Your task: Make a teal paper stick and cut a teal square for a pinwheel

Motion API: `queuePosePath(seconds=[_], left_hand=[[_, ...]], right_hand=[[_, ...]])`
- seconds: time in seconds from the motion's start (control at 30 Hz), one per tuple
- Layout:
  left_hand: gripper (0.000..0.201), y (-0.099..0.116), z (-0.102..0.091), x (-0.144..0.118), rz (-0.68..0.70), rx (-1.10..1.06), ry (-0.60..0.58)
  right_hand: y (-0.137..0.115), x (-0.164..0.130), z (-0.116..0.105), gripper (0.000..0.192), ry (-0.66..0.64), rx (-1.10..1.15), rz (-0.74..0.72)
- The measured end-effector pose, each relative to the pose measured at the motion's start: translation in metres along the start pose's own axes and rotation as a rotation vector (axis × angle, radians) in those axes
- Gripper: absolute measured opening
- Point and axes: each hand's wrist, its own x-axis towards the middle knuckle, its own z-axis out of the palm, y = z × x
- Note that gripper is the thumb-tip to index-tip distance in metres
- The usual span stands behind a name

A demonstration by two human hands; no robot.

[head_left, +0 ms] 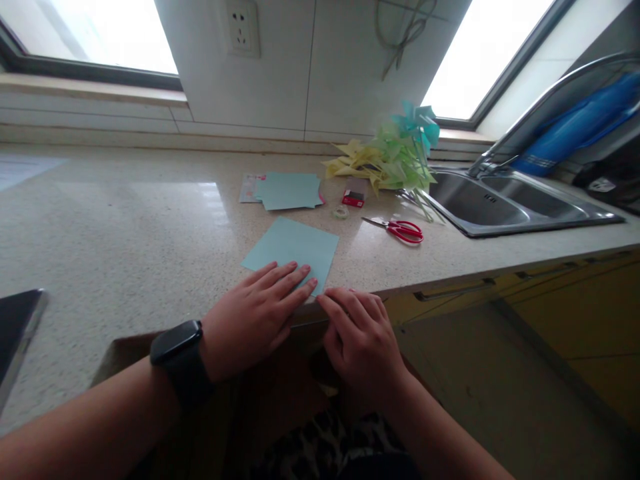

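Observation:
A square light blue sheet of paper (293, 243) lies flat on the counter, turned so one corner points at the front edge. My left hand (265, 300), with a dark watch on its wrist, rests palm down on the lower part of the sheet, fingers stretched out. At the paper's near corner, by the counter edge, is my right hand (357, 327). Its fingers are curled together and the index fingertip meets that corner; the thumb is partly hidden below. Behind the sheet sits a stack of similar light blue papers (291, 191), with a pink-marked packet under it.
Red-handled scissors (405, 231), a tape roll (341, 212) and a small red box (353, 198) lie right of the paper. Paper pinwheels (387, 157) in yellow, green and blue lean near the steel sink (470, 200). A dark tablet-like device (17, 327) is at far left.

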Motion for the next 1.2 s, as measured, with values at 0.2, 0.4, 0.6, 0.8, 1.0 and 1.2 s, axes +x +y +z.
queuePosePath(seconds=[0.2, 0.4, 0.6, 0.8, 1.0, 1.2], left_hand=[[0.068, -0.0003, 0.0018, -0.0007, 0.008, 0.000, 0.009], [0.069, -0.0001, 0.0022, 0.0002, 0.007, -0.010, 0.033], [0.068, -0.0003, 0.0033, -0.0009, 0.009, 0.001, 0.028], [0.068, 0.0005, 0.0029, -0.0011, 0.013, 0.008, 0.036], [0.071, -0.0004, 0.0025, 0.0006, 0.006, 0.008, 0.021], [0.070, -0.0004, 0.0025, -0.0010, 0.011, 0.009, 0.019]], right_hand=[[-0.0025, 0.0028, -0.0024, 0.038, -0.028, -0.027, 0.022], [-0.0041, 0.0018, -0.0017, 0.040, -0.035, -0.034, 0.022], [-0.0050, 0.0023, -0.0016, 0.043, -0.063, -0.051, 0.035], [-0.0046, 0.0010, -0.0024, 0.047, -0.072, -0.081, 0.034], [-0.0045, 0.0026, -0.0014, 0.046, -0.069, -0.069, 0.035], [-0.0053, 0.0009, -0.0012, 0.039, -0.053, -0.044, 0.040]])
